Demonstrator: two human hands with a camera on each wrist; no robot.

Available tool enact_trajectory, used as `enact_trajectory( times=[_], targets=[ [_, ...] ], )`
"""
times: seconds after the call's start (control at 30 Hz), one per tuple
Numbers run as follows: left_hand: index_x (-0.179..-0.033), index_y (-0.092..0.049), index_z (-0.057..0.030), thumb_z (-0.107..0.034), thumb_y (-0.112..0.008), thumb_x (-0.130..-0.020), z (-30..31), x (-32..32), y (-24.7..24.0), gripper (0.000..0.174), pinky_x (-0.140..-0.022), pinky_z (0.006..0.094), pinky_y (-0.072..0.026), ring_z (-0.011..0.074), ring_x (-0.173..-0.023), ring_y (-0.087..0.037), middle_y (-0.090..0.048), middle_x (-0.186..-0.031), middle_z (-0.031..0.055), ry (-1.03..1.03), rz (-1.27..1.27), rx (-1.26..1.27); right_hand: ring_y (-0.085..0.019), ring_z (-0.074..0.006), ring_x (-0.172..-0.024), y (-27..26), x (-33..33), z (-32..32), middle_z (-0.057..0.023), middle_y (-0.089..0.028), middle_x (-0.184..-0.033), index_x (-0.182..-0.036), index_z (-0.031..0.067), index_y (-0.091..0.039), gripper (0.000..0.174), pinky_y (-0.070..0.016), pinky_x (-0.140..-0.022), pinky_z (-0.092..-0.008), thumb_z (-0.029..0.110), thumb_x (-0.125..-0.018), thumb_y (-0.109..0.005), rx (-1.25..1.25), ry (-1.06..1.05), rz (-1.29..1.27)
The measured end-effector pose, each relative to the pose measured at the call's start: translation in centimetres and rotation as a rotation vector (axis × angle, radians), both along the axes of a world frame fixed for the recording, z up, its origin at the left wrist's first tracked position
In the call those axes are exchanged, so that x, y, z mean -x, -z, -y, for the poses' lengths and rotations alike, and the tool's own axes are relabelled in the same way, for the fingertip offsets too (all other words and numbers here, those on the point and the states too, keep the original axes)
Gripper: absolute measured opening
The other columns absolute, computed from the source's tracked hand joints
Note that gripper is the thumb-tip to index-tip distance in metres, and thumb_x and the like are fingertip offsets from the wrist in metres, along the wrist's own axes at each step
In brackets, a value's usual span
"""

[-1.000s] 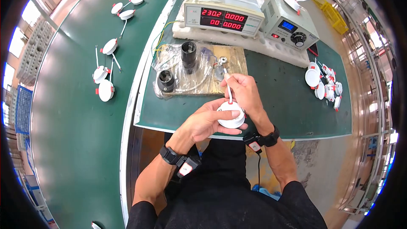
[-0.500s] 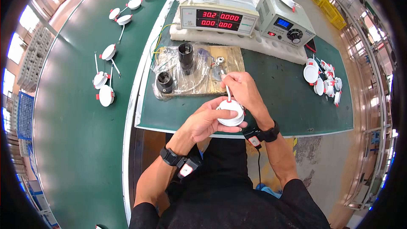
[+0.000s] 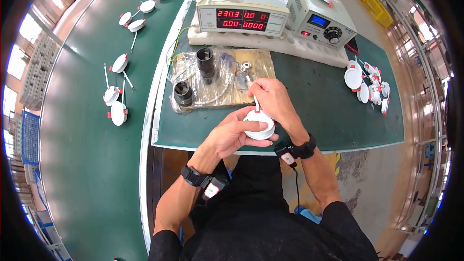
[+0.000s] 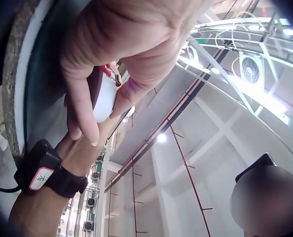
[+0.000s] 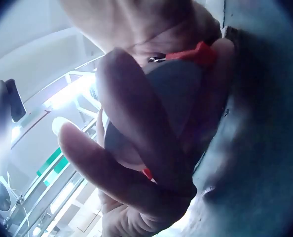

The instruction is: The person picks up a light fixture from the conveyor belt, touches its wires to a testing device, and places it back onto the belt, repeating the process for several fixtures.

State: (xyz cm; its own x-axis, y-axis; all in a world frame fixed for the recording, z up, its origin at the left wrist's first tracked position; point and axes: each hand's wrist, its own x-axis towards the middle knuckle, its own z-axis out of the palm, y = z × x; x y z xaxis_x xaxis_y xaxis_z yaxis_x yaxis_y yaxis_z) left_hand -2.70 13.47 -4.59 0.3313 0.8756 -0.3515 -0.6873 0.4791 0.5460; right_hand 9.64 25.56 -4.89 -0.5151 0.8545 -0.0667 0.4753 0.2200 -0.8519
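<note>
A round white downlight (image 3: 260, 124) with red clips sits at the green table's front edge, gripped from the left by my left hand (image 3: 231, 134). The same lamp (image 4: 106, 98) shows between that hand's fingers in the left wrist view. My right hand (image 3: 268, 95) is just behind the lamp and pinches its white cable (image 3: 254, 97), whose end reaches toward a small metal socket (image 3: 245, 66) on the wooden board (image 3: 263, 70). In the right wrist view curled fingers (image 5: 136, 133) wrap the lamp's dark underside (image 5: 176, 94).
Two black lamp holders (image 3: 205, 64) (image 3: 183, 92) stand on the board under plastic wrap. Behind are a power meter with red digits (image 3: 240, 15) and a voltage regulator (image 3: 321, 24). Several white downlights lie in a pile (image 3: 366, 86) at right and along the left conveyor (image 3: 117, 92).
Both hands and the lamp keep their hold and place. The meter's top reading went from 230.2 to a partial 30.2 and now shows 230.3. The head view shifted slightly.
</note>
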Motion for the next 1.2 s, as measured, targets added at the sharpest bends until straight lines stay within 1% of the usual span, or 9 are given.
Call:
enact_trajectory(
  times=[0.03, 0.13, 0.17, 0.67, 0.77, 0.97, 1.07, 1.17, 1.2],
  targets=[
    [-0.135, -0.050, 0.0006, -0.001, -0.066, -0.092, 0.1, -0.1, -0.3, 0.047, -0.089, 0.0408, -0.0630, 0.0382, -0.110, -0.069, -0.065, -0.125, 0.0178, -0.009, -0.007, 0.017, -0.061, -0.0283, -0.055, 0.2, 0.0, 0.0, -0.0169, -0.062, -0.063, -0.079, -0.0029, -0.068, 0.035, -0.0474, -0.059, -0.0409, 0.026, -0.095, -0.056, -0.031, -0.005, 0.019],
    [-0.135, -0.051, -0.0012, -0.002, -0.068, -0.090, 0.1, -0.1, 0.2, 0.048, -0.089, 0.0399, -0.0619, 0.0337, -0.110, -0.070, -0.065, -0.124, 0.0156, 0.003, -0.004, 0.010, -0.049, -0.0169, -0.053, -0.2, 0.1, 0.3, -0.0096, -0.052, -0.057, -0.076, -0.0037, -0.066, 0.037, -0.0410, -0.054, -0.0354, 0.027, -0.096, -0.058, -0.023, -0.010, -0.021],
    [-0.135, -0.051, -0.0013, -0.002, -0.068, -0.090, 0.1, -0.2, 0.3, 0.048, -0.090, 0.0399, -0.0618, 0.0338, -0.110, -0.070, -0.065, -0.124, 0.0156, 0.005, -0.004, 0.011, -0.062, -0.0312, -0.056, -0.7, 0.1, 0.4, -0.0175, -0.061, -0.060, -0.078, -0.0030, -0.068, 0.035, -0.0481, -0.060, -0.0427, 0.026, -0.094, -0.056, -0.025, -0.016, 0.006],
    [-0.130, -0.056, -0.0047, -0.006, -0.071, -0.090, -0.4, -0.5, 0.9, 0.043, -0.088, 0.0390, -0.0589, 0.0336, -0.110, -0.070, -0.067, -0.121, 0.0118, 0.028, -0.075, 0.011, -0.065, -0.0348, -0.063, -1.2, 0.1, 0.5, -0.0188, -0.066, -0.067, -0.080, -0.0018, -0.070, 0.036, -0.0499, -0.065, -0.0449, 0.028, -0.095, -0.055, 0.043, 0.006, 0.024],
    [-0.129, -0.057, -0.0053, -0.008, -0.071, -0.091, -0.3, -0.6, 0.8, 0.041, -0.089, 0.0384, -0.0578, 0.0330, -0.110, -0.070, -0.067, -0.120, 0.0114, 0.022, -0.081, 0.010, -0.060, -0.0174, -0.055, 0.6, 0.2, -0.2, -0.0099, -0.058, -0.059, -0.077, -0.0036, -0.067, 0.031, -0.0476, -0.057, -0.0350, 0.022, -0.093, -0.057, -0.008, -0.002, -0.015],
    [-0.129, -0.056, -0.0056, -0.008, -0.070, -0.092, -0.4, -0.8, 0.3, 0.040, -0.089, 0.0374, -0.0572, 0.0338, -0.111, -0.070, -0.067, -0.121, 0.0114, 0.029, -0.044, 0.051, -0.061, -0.0171, -0.054, 0.6, 0.1, -0.1, -0.0103, -0.058, -0.058, -0.077, -0.0040, -0.067, 0.030, -0.0483, -0.056, -0.0340, 0.020, -0.092, -0.056, -0.034, -0.006, -0.022],
    [-0.129, -0.056, -0.0044, -0.008, -0.070, -0.092, -0.4, -0.9, 0.3, 0.040, -0.087, 0.0368, -0.0582, 0.0348, -0.111, -0.070, -0.067, -0.121, 0.0123, 0.032, -0.065, 0.018, -0.061, -0.0185, -0.054, 1.0, 0.1, -0.2, -0.0110, -0.059, -0.059, -0.077, -0.0039, -0.067, 0.030, -0.0483, -0.057, -0.0350, 0.020, -0.091, -0.056, -0.007, -0.007, -0.047],
    [-0.129, -0.055, -0.0029, -0.008, -0.070, -0.092, -0.5, -0.9, 0.3, 0.041, -0.085, 0.0363, -0.0592, 0.0357, -0.111, -0.069, -0.067, -0.122, 0.0136, 0.029, -0.075, 0.021, -0.067, -0.0374, -0.068, 0.4, 0.0, 0.0, -0.0200, -0.068, -0.072, -0.079, -0.0004, -0.071, 0.031, -0.0514, -0.069, -0.0453, 0.024, -0.089, -0.055, -0.027, -0.001, 0.005],
    [-0.130, -0.055, -0.0025, -0.008, -0.070, -0.092, -0.5, -0.9, 0.4, 0.041, -0.085, 0.0361, -0.0595, 0.0361, -0.111, -0.069, -0.067, -0.122, 0.0140, 0.026, -0.069, 0.016, -0.067, -0.0375, -0.068, 0.3, 0.0, 0.0, -0.0200, -0.068, -0.072, -0.079, -0.0004, -0.071, 0.031, -0.0514, -0.069, -0.0453, 0.024, -0.089, -0.055, -0.032, 0.000, 0.009]
  ],
)
